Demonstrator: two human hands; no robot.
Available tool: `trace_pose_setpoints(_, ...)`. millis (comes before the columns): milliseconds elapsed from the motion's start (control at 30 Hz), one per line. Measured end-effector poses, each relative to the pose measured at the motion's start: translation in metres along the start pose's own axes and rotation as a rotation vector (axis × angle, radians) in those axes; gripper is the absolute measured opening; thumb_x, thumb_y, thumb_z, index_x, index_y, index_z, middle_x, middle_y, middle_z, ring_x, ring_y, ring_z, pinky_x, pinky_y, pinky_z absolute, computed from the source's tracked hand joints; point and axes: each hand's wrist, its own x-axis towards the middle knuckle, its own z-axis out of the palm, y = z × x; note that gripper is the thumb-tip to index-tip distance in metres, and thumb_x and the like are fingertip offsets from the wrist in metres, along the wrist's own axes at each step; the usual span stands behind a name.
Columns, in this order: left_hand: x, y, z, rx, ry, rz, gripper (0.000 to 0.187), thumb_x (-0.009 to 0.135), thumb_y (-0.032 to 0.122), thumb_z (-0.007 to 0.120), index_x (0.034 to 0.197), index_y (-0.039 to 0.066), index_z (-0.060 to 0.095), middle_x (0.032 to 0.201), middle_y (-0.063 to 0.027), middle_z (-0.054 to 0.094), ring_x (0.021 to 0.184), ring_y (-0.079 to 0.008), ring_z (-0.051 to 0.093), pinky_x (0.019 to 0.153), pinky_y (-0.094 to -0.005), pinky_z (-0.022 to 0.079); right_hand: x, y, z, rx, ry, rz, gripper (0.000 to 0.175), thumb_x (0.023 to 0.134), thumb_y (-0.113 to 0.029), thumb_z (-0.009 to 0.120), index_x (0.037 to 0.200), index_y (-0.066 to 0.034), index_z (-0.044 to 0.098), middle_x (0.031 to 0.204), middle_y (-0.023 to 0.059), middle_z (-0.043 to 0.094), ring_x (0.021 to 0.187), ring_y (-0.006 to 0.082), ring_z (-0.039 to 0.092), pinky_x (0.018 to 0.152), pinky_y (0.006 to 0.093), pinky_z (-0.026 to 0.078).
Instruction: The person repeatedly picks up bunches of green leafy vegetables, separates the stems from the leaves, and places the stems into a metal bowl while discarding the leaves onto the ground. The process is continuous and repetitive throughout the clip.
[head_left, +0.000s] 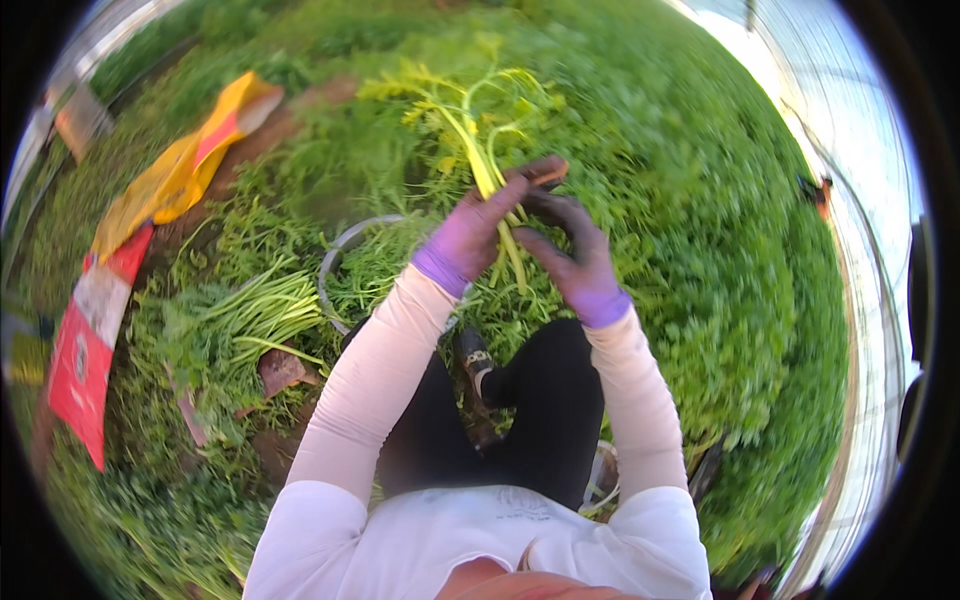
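Observation:
Both my hands wear purple gloves darkened with dirt. My left hand grips a small bunch of pale yellow-green leafy stalks, which look like celery, with the leaves pointing away from me. Close by on the right, my right hand has its fingers bent around the lower stalk ends; whether they pinch a stalk is not plain. Below my left hand, a round grey rim encircles loose greens. Left of it lies a heap of cut green stalks with the leaves towards the left.
Dense leafy plants grow ahead and on the right, up to a translucent plastic greenhouse wall. Yellow plastic sheeting and a red-and-white one stretch along the left. A reddish flat piece lies by the heap. My shoe is between my knees.

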Motion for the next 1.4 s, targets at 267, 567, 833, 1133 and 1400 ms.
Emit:
trace_pose_setpoints(267,-0.026,0.041,-0.068,0.067,0.480,0.070,0.047,0.094,0.026,0.062,0.131,-0.002,0.054,0.128,-0.0131,0.061,0.111,-0.0205,0.058,0.099,-0.0339,0.044,0.080,0.036,0.109,0.908,-0.034,0.326,0.017,0.091,-0.003,0.063,0.107,0.0030,0.065,0.092,0.0060,0.068,0.082,0.0130,0.062,0.077,0.0256,0.050)
trace_pose_setpoints(567,-0.044,0.061,-0.099,-0.007,0.671,0.197,0.050,0.098,0.027,0.056,0.136,-0.004,0.044,0.126,-0.0164,0.061,0.118,-0.0265,0.058,0.103,-0.0388,0.045,0.096,0.067,0.139,0.644,-0.286,0.197,0.019,0.091,-0.005,0.065,0.108,0.0023,0.066,0.096,0.0076,0.070,0.083,0.0133,0.064,0.078,0.0274,0.052)
trace_pose_setpoints(833,-0.045,0.061,-0.093,0.157,0.708,0.113,0.051,0.098,0.028,0.056,0.136,-0.003,0.045,0.123,-0.0139,0.064,0.117,-0.0240,0.058,0.096,-0.0370,0.049,0.095,0.065,0.136,0.899,-0.311,0.429,0.024,0.093,-0.013,0.064,0.108,0.0065,0.065,0.093,0.0067,0.070,0.085,0.0114,0.064,0.081,0.0234,0.050)
trace_pose_setpoints(1133,-0.035,0.047,-0.079,0.074,0.577,0.005,0.045,0.096,0.032,0.059,0.126,-0.002,0.058,0.115,-0.0097,0.066,0.097,-0.0168,0.062,0.081,-0.0299,0.052,0.095,0.059,0.122,0.972,-0.374,0.569,0.020,0.091,-0.016,0.066,0.104,-0.0002,0.068,0.084,0.0006,0.065,0.065,0.0056,0.052,0.056,0.0217,0.044)
trace_pose_setpoints(1400,-0.040,0.048,-0.088,0.182,0.601,0.043,0.050,0.096,0.031,0.058,0.130,-0.005,0.050,0.129,-0.0156,0.059,0.117,-0.0265,0.059,0.103,-0.0384,0.046,0.102,0.063,0.109,0.909,-0.228,0.535,0.020,0.090,-0.011,0.067,0.108,-0.0026,0.069,0.080,0.0007,0.067,0.051,0.0018,0.040,0.045,0.0169,0.028)
